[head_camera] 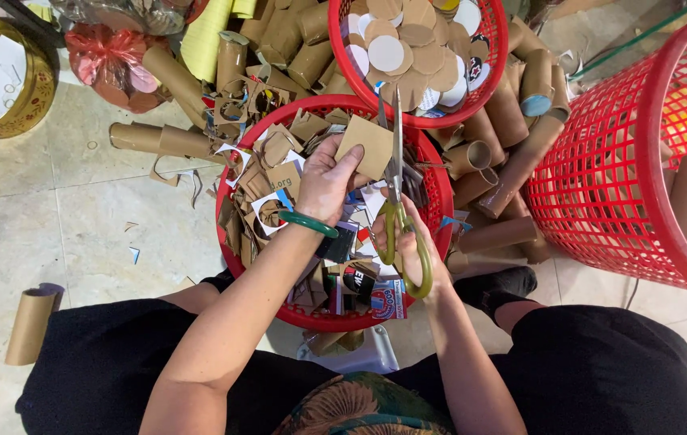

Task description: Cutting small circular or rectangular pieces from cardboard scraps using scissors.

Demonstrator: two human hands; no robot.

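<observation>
Cardboard piece point(369, 143) being pinched in my left hand point(326, 184), right hand point(408, 242) fingers gripping scissors point(397, 193), over a red basket point(231, 181), tiled floor point(78, 225).

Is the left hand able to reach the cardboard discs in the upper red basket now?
Probably not freely: the left hand holds a cardboard piece, though the discs lie uncovered in the basket.
</observation>
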